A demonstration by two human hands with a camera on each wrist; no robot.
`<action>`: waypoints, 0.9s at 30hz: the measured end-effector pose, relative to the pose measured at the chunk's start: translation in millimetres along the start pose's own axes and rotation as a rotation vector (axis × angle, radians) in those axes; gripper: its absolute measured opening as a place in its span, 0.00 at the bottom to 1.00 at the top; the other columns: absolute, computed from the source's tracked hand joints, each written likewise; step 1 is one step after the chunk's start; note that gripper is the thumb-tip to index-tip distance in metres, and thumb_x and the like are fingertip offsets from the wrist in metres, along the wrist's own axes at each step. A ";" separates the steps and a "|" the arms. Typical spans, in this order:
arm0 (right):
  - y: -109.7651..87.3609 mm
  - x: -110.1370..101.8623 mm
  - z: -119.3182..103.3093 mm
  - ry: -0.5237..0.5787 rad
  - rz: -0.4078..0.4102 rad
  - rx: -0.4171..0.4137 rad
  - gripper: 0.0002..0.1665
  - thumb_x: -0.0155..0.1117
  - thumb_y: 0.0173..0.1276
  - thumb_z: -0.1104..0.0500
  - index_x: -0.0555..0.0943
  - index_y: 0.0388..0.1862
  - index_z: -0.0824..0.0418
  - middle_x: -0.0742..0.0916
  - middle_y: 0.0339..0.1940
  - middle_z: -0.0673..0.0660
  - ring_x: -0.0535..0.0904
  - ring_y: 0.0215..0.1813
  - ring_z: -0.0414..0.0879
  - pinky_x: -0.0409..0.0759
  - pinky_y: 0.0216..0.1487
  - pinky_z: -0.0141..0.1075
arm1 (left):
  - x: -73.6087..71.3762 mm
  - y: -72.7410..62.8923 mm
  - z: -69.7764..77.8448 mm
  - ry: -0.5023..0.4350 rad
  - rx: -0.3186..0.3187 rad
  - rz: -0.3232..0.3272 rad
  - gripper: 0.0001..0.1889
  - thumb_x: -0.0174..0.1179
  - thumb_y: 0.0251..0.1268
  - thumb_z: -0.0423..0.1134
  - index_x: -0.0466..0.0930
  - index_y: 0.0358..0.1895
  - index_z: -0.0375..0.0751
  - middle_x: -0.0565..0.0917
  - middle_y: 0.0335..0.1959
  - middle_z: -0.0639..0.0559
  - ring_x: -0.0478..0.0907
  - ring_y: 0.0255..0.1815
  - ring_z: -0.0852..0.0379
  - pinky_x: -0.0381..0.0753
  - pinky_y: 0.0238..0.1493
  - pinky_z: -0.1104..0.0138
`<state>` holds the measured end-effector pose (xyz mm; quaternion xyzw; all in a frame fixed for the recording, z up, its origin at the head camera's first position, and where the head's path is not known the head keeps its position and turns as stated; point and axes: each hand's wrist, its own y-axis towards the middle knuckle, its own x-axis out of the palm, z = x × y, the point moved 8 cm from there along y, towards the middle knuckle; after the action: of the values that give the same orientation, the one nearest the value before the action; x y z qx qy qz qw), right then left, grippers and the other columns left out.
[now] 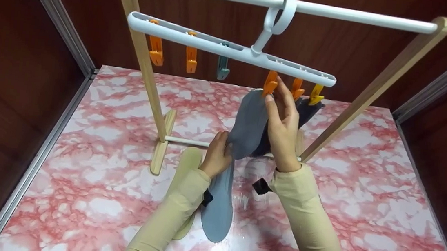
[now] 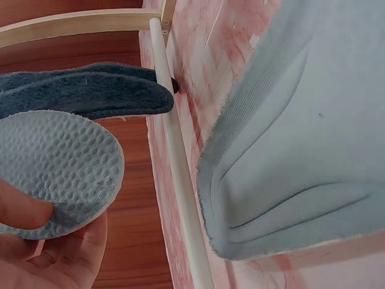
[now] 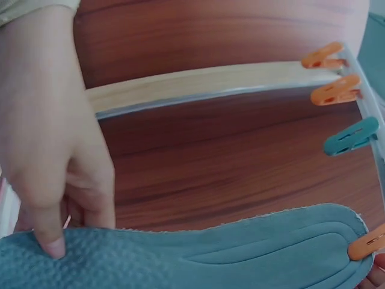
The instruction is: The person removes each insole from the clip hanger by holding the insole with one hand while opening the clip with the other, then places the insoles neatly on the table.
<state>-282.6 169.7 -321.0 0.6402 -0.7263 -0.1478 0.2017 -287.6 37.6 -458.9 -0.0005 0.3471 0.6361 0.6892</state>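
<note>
Grey insole (image 1: pixel 248 121) under hanger (image 1: pixel 215 44), top end at orange clip (image 1: pixel 270 83). Left hand (image 1: pixel 216 154) pinches its lower end; right hand (image 1: pixel 285 125), raised higher, pinches that clip. Six clips (image 1: pixel 191 53): four orange, one green, one yellow. Behind, dark insoles (image 1: pixel 309 112), probably two. Worktop (image 1: pixel 394 224): one blue insole (image 1: pixel 218 213), one beige insole (image 1: pixel 188 163).

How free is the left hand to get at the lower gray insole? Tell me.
Probably not now: the left hand is pinching the hanging gray insole. Once that is let go, likely yes, since the lower gray insole has its near end uncovered.
</note>
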 end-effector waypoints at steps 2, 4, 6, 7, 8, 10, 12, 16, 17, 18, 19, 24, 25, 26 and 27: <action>2.6 0.8 0.3 0.014 -0.007 0.025 0.28 0.50 0.74 0.64 0.62 0.71 0.69 0.69 0.72 0.60 0.66 0.71 0.47 0.64 0.70 0.38 | 0.5 -1.4 1.0 0.004 0.004 -0.002 0.10 0.49 0.63 0.22 0.72 0.47 0.23 0.75 0.38 0.34 0.76 0.40 0.39 0.75 0.48 0.51; 4.3 1.4 -0.1 0.037 -0.006 0.049 0.27 0.49 0.75 0.63 0.62 0.70 0.69 0.69 0.72 0.59 0.65 0.71 0.46 0.63 0.71 0.37 | 0.9 -2.4 1.8 0.011 0.003 -0.004 0.11 0.49 0.64 0.23 0.71 0.48 0.23 0.75 0.38 0.34 0.76 0.40 0.39 0.75 0.48 0.51; 5.7 1.5 -0.7 0.065 0.002 0.064 0.26 0.48 0.75 0.63 0.63 0.70 0.70 0.69 0.71 0.60 0.65 0.71 0.46 0.62 0.71 0.37 | 1.8 -3.1 1.8 0.012 -0.003 -0.008 0.11 0.48 0.65 0.23 0.71 0.49 0.22 0.74 0.38 0.34 0.76 0.41 0.39 0.75 0.48 0.51; 6.4 1.6 -1.1 0.076 0.006 0.068 0.26 0.47 0.75 0.64 0.63 0.69 0.70 0.69 0.71 0.61 0.65 0.71 0.47 0.62 0.72 0.37 | 2.4 -3.4 1.7 0.012 -0.008 -0.011 0.12 0.48 0.65 0.23 0.71 0.49 0.22 0.74 0.38 0.34 0.76 0.41 0.39 0.75 0.49 0.51; 7.0 1.6 -1.5 0.085 0.010 0.071 0.26 0.47 0.75 0.64 0.63 0.69 0.71 0.70 0.71 0.62 0.66 0.71 0.48 0.62 0.72 0.37 | 2.9 -3.6 1.6 0.012 -0.011 -0.013 0.12 0.48 0.65 0.23 0.71 0.50 0.22 0.74 0.38 0.34 0.76 0.41 0.38 0.75 0.49 0.51; 7.7 2.0 -2.6 0.100 0.016 0.074 0.25 0.47 0.75 0.65 0.63 0.69 0.72 0.70 0.70 0.63 0.67 0.70 0.49 0.62 0.72 0.38 | 3.9 -4.1 1.1 0.009 -0.023 -0.020 0.13 0.48 0.65 0.24 0.71 0.51 0.21 0.74 0.39 0.33 0.76 0.42 0.38 0.75 0.50 0.50; 8.4 2.4 -3.0 0.108 0.019 0.075 0.25 0.47 0.75 0.65 0.63 0.68 0.72 0.71 0.68 0.64 0.68 0.68 0.50 0.63 0.71 0.38 | 4.5 -4.4 1.0 0.013 -0.031 -0.023 0.14 0.48 0.65 0.24 0.70 0.52 0.20 0.74 0.40 0.33 0.76 0.43 0.38 0.75 0.51 0.51; 9.8 3.7 -3.9 0.123 0.017 0.068 0.24 0.47 0.75 0.65 0.63 0.68 0.72 0.72 0.66 0.63 0.69 0.66 0.49 0.65 0.70 0.39 | 4.5 -5.2 1.4 0.012 -0.042 -0.031 0.16 0.48 0.66 0.24 0.68 0.55 0.19 0.74 0.42 0.32 0.76 0.45 0.37 0.74 0.53 0.50; 10.2 4.0 -4.1 0.129 0.017 0.064 0.24 0.46 0.75 0.66 0.63 0.67 0.71 0.72 0.65 0.63 0.70 0.65 0.49 0.65 0.70 0.39 | 4.3 -5.4 1.8 0.012 -0.042 -0.031 0.16 0.48 0.66 0.24 0.68 0.55 0.18 0.74 0.42 0.32 0.76 0.46 0.37 0.74 0.53 0.50; 10.8 4.2 -4.4 0.136 0.018 0.058 0.23 0.46 0.75 0.66 0.64 0.66 0.71 0.73 0.64 0.63 0.70 0.65 0.49 0.65 0.70 0.39 | 4.2 -5.7 2.0 0.011 -0.045 -0.034 0.16 0.48 0.66 0.24 0.68 0.55 0.18 0.74 0.42 0.32 0.76 0.46 0.37 0.74 0.54 0.50; 11.5 4.5 -5.0 0.141 0.016 0.047 0.22 0.46 0.75 0.66 0.65 0.66 0.71 0.74 0.64 0.62 0.70 0.65 0.50 0.65 0.69 0.39 | 4.0 -5.9 2.4 0.009 -0.045 -0.036 0.16 0.48 0.66 0.24 0.68 0.55 0.18 0.74 0.43 0.32 0.76 0.46 0.37 0.74 0.54 0.50; 14.7 7.2 -8.2 0.179 0.000 -0.009 0.18 0.45 0.74 0.69 0.68 0.61 0.70 0.79 0.56 0.58 0.72 0.62 0.53 0.69 0.66 0.40 | 3.1 -6.7 4.3 0.000 -0.053 -0.047 0.16 0.48 0.66 0.24 0.68 0.55 0.18 0.74 0.43 0.32 0.76 0.46 0.38 0.74 0.53 0.51; 15.4 7.9 -9.0 0.186 -0.005 -0.020 0.17 0.45 0.74 0.69 0.68 0.60 0.70 0.80 0.54 0.58 0.73 0.61 0.53 0.69 0.65 0.40 | 3.0 -6.7 4.7 -0.006 -0.055 -0.050 0.16 0.48 0.66 0.23 0.68 0.55 0.18 0.74 0.43 0.32 0.76 0.46 0.38 0.74 0.53 0.51; 16.3 8.4 -9.3 0.193 -0.007 -0.028 0.16 0.45 0.74 0.69 0.69 0.59 0.70 0.80 0.52 0.57 0.74 0.60 0.52 0.70 0.64 0.40 | 2.9 -6.8 4.9 -0.014 -0.061 -0.054 0.17 0.47 0.66 0.23 0.67 0.56 0.18 0.75 0.44 0.32 0.76 0.47 0.38 0.74 0.54 0.51; 17.4 8.5 -9.4 0.200 -0.007 -0.034 0.15 0.45 0.74 0.70 0.69 0.57 0.70 0.81 0.51 0.58 0.75 0.59 0.51 0.70 0.64 0.40 | 3.0 -7.0 4.9 -0.022 -0.068 -0.059 0.17 0.47 0.66 0.23 0.67 0.56 0.17 0.75 0.45 0.31 0.76 0.48 0.37 0.74 0.55 0.51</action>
<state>-294.1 164.0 -303.6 0.6507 -0.6978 -0.0959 0.2836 -279.3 41.0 -459.6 -0.0271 0.3175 0.6268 0.7110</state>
